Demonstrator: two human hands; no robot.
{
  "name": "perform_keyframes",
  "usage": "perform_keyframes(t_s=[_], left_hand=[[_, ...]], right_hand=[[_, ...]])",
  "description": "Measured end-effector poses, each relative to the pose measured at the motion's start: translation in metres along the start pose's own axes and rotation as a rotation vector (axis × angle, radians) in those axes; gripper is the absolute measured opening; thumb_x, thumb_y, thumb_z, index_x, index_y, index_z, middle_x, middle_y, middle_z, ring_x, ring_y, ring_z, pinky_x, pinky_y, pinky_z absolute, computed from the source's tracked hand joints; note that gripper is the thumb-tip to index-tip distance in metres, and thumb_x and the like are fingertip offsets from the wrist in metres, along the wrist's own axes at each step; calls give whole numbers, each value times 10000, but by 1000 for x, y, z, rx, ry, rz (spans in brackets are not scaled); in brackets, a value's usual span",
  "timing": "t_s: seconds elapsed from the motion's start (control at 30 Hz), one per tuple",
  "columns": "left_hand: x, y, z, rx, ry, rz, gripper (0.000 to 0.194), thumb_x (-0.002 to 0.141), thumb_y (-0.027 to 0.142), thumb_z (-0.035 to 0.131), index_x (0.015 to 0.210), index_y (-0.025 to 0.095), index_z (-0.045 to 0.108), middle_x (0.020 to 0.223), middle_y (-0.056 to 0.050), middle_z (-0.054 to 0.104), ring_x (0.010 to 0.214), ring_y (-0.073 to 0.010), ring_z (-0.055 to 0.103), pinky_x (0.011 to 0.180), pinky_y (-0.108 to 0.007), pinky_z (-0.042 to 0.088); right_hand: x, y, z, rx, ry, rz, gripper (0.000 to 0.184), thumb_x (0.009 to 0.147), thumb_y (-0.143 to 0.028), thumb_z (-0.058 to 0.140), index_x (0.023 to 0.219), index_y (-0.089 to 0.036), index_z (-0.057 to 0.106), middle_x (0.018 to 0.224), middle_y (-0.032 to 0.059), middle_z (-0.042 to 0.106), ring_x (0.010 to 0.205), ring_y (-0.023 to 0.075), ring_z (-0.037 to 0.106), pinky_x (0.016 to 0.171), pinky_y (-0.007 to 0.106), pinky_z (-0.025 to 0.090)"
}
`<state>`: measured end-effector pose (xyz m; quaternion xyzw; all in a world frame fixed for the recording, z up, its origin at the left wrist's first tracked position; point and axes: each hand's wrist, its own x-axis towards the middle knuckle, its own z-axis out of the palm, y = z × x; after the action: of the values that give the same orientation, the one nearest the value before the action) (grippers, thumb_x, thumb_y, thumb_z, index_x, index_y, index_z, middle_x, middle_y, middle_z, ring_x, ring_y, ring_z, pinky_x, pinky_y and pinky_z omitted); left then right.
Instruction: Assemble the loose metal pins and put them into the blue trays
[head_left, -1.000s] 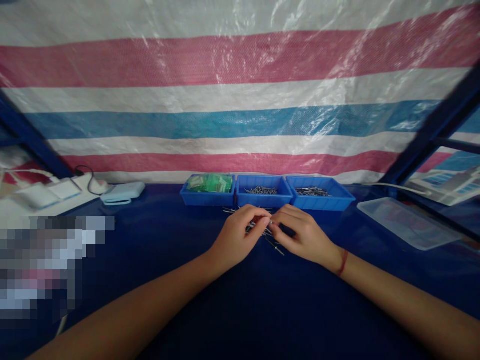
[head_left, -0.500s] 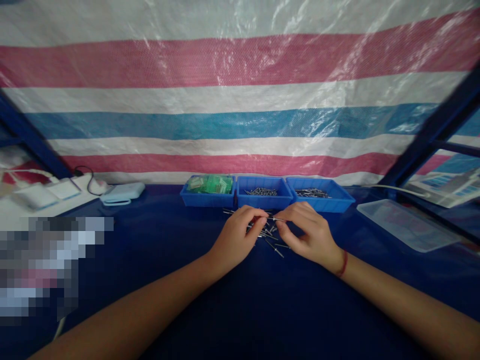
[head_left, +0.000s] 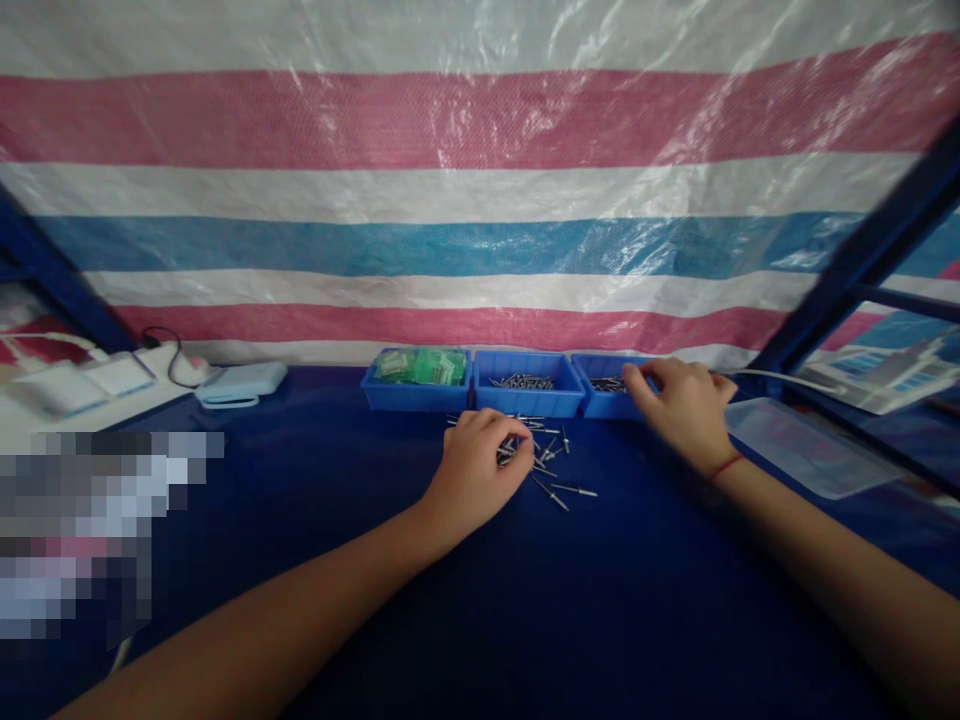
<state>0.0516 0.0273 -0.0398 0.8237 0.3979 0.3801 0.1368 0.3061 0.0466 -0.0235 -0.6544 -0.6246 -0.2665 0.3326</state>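
Metal rivets (head_left: 551, 493), thin and silvery with small collars, lie scattered in a loose heap on a dark blue table (head_left: 450, 620), directly in front of me. Two of them point outward on the near side of the heap. My left hand (head_left: 480, 460) is over the heap's left part, the thumb and index finger curved into a ring with their tips close together; I cannot tell whether anything is pinched there. My right hand (head_left: 686, 410), with a thin red bracelet (head_left: 726, 466) at the wrist, is over the right part of the right bin (head_left: 611, 404). Its fingers are bent and its thumb reaches left across the bin, but the tips are partly hidden, so I cannot tell whether they hold a piece.

Three blue bins stand side by side behind the heap. The left bin (head_left: 416, 402) has green and clear packets (head_left: 431, 366); the middle bin (head_left: 529, 403) and the right bin contain more small metal pieces. To the far left are a light blue case (head_left: 244, 383) and white plugs (head_left: 60, 388). At the right, a translucent plastic tray (head_left: 814, 450) lies beyond my right wrist. A red, white and blue striped sheet (head_left: 480, 200) hangs behind everything.
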Motion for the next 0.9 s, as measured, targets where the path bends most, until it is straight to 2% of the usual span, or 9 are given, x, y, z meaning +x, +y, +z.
perform_keyframes(t_s=[0.13, 0.23, 0.33, 0.43, 0.57, 0.7, 0.9], left_hand=[[-6, 6, -1, 197, -107, 114, 195, 745, 370, 627, 883, 238, 667, 969, -45, 598, 980, -275, 475, 788, -439, 365], [-8, 9, -2, 212, -176, 201, 185, 758, 340, 614, 905, 247, 677, 990, -39, 595, 983, -265, 464, 794, -424, 352], [-7, 8, -1, 211, -206, 229, 134, 809, 305, 579, 882, 258, 681, 975, -27, 599, 968, -246, 468, 782, -402, 349], [-7, 7, -1, 212, -209, 239, 139, 851, 301, 548, 843, 253, 678, 962, -22, 606, 956, -233, 471, 781, -393, 348], [-8, 5, 0, 226, -200, 248, 149, 872, 312, 530, 864, 237, 658, 984, -22, 610, 969, -229, 476, 789, -387, 350], [-7, 5, 0, 234, -178, 243, 147, 897, 296, 496, 902, 219, 621, 973, -21, 626, 970, -222, 494, 800, -375, 347], [-3, 4, -1, 119, -85, 113, 119, 912, 259, 482, 904, 207, 589, 909, 11, 661, 886, -181, 553, 793, -350, 358]], right_hand=[[-6, -6, 6, -26, 23, -129, 229, 841, -380, 506, 796, -181, 610, 723, 64, 631, 737, 241, 513, 681, 382, 276], [-15, -25, 3, 66, 19, -308, 180, 840, -332, 524, 791, -186, 616, 750, 60, 612, 772, 236, 495, 701, 384, 303], [-22, -44, -4, 168, -26, -498, 144, 822, -298, 549, 775, -191, 632, 775, 66, 588, 795, 238, 477, 687, 376, 333], [-29, -55, -10, 268, -27, -604, 106, 804, -261, 568, 770, -190, 639, 788, 69, 567, 797, 233, 475, 697, 383, 357], [-33, -61, -13, 393, -23, -666, 54, 791, -220, 587, 773, -195, 631, 772, 62, 575, 776, 217, 492, 709, 387, 384], [-32, -62, -14, 497, -27, -624, 47, 794, -177, 577, 796, -196, 619, 753, 63, 594, 758, 211, 513, 706, 384, 406], [-31, -64, -15, 592, -152, -625, 97, 814, -194, 553, 896, -193, 604, 813, 65, 632, 794, 209, 546, 746, 386, 420]])
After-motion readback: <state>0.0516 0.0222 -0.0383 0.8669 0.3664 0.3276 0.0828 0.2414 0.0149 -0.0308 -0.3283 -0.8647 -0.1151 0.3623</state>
